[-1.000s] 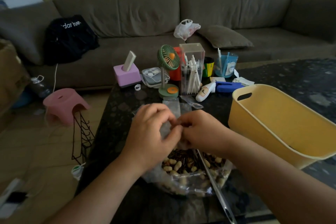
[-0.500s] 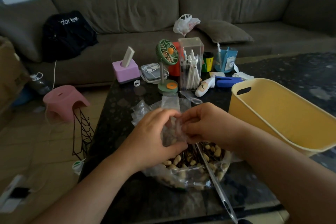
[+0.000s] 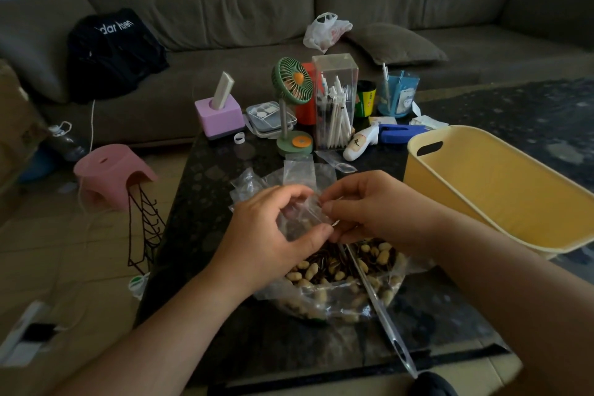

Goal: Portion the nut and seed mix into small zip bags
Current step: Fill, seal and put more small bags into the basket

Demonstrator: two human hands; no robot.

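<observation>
Centre frame: left hand [image 3: 273, 231] and right hand [image 3: 369, 206] both pinch a small clear zip bag [image 3: 302, 219] by its edges, held just above the large clear bag [image 3: 340, 280] of peanuts and dark seeds on the dark table [image 3: 205, 202]; contents of the small bag cannot be told; clear spoon handle [image 3: 382, 318] sticks out of the mix toward lower right; yellow tub [image 3: 501, 190] at right; more clear bags [image 3: 299, 167] just behind the hands; clear box of pens [image 3: 334, 106] in upper centre.

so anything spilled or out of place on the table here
Nothing spilled: the nut and seed mix sits inside its big open bag. A long clear scoop lies across it, handle overhanging the table edge.
</observation>
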